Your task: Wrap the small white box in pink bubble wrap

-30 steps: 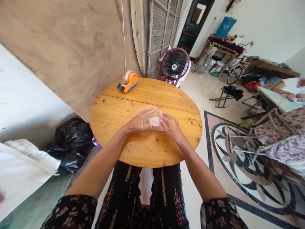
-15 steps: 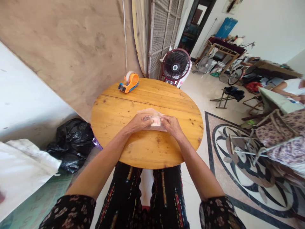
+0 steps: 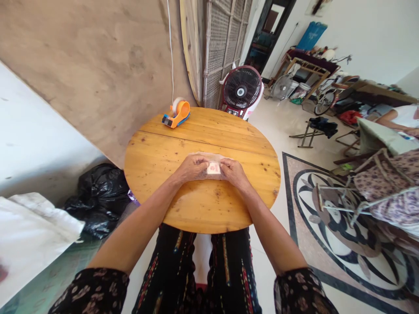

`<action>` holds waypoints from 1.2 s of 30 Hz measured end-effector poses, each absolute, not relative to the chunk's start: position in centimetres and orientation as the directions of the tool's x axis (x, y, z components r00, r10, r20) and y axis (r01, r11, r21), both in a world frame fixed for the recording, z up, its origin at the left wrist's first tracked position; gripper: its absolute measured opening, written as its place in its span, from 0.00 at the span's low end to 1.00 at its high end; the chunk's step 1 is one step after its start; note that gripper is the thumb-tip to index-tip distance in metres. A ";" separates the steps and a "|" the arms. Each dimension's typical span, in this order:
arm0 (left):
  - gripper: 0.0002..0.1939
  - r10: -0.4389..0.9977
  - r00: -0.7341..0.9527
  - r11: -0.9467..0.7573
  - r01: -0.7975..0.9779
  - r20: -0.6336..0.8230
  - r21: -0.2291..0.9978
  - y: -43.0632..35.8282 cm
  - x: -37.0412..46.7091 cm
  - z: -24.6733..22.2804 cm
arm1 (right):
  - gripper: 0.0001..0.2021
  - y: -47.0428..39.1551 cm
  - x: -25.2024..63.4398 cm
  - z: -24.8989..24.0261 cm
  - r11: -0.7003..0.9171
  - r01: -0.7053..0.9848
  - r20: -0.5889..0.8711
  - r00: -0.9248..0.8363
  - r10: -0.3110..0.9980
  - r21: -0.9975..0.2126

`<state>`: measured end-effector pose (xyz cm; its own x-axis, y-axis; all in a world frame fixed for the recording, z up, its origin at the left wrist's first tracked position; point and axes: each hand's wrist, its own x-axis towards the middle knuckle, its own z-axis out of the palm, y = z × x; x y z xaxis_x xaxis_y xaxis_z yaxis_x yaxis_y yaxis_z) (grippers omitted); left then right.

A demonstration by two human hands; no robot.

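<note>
A small pale packet with a pink mark (image 3: 214,168) lies at the middle of the round wooden table (image 3: 203,209). A sheet of thin, see-through wrap (image 3: 209,155) spreads round it, its far edge showing beyond the packet. My left hand (image 3: 193,168) grips the left end, thumb pointing inward on the packet. At the right end, my right hand (image 3: 233,172) pinches the wrap and the packet's edge between thumb and fingers. The parts under both hands are hidden.
An orange tape dispenser (image 3: 177,114) stands near the table's far left edge. Beyond the table is a fan (image 3: 241,89). Black plastic bags (image 3: 94,196) lie on the floor at left. A folding stool (image 3: 307,134) and a seated person (image 3: 406,120) are off to the right.
The wrap's far edge lies lower and flatter than before. The packet's pink mark shows more fully between my thumbs. Both hands have shifted only slightly.
</note>
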<state>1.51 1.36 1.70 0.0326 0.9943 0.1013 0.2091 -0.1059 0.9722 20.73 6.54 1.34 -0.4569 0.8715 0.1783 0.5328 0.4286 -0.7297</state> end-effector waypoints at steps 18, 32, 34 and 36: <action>0.14 0.997 0.043 -0.075 0.214 0.068 0.974 1.4 1.5 1.9 | 0.13 7.6 21.0 2.2 0.672 0.544 0.372 -0.565 0.736 -0.503; 0.15 0.998 0.005 -0.059 0.305 0.061 0.951 1.3 1.6 2.5 | 0.06 6.2 20.2 1.9 0.744 0.410 0.539 -0.516 0.666 -0.527; 0.16 0.998 0.011 -0.063 0.294 0.062 0.954 1.3 1.6 2.5 | 0.08 6.0 20.1 1.9 0.761 0.439 0.559 -0.517 0.649 -0.477; 0.15 0.997 0.013 -0.083 0.298 0.083 0.951 1.3 1.6 2.4 | 0.08 5.9 20.0 1.9 0.781 0.457 0.568 -0.536 0.624 -0.426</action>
